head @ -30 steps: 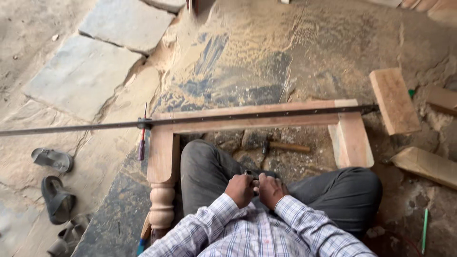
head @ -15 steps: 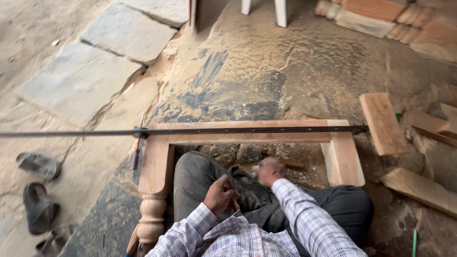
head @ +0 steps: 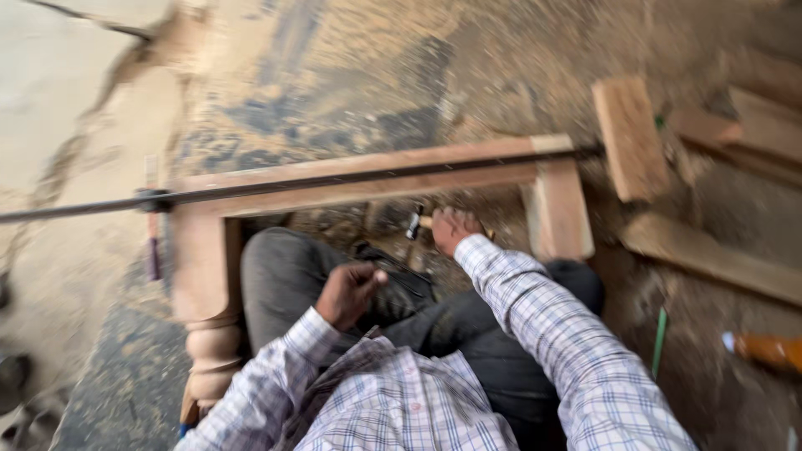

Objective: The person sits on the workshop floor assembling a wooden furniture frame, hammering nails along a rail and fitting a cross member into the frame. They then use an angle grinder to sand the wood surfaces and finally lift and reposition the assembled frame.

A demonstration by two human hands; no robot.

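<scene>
Floor (head: 351,75): rough stone and packed earth, strewn with sawdust; view blurred throughout.

Frame (head: 376,171): pale wooden frame lying on the floor, top rail running just beyond both hands, one post to the right of the right hand, one post to the left of the left hand ending in a turned leg (head: 209,355) beside the left forearm.

Bar (head: 334,179): long dark metal bar laid along the top rail, reaching out past the frame far to the left of the hands.

Right hand (head: 451,230): reached forward, close under the top rail, fingers closed round the wooden handle of a hammer (head: 415,224). Hammer: dark head pointing left of the hand, low over the floor inside the frame.

Left hand (head: 349,292): held nearer the body, over the lap, loosely clenched; whether it holds anything cannot be told.

Legs (head: 284,276): dark grey trousers, folded inside the frame, under both hands.

Sleeves (head: 535,309): checked shirt, white with blue and red lines.

Planks (head: 631,138): several loose boards, to the right of the right hand, beyond the right post.

Green rod (head: 660,342): thin, on the floor right of the right arm.

Orange item (head: 769,351): near the right edge, too blurred to identify.
</scene>
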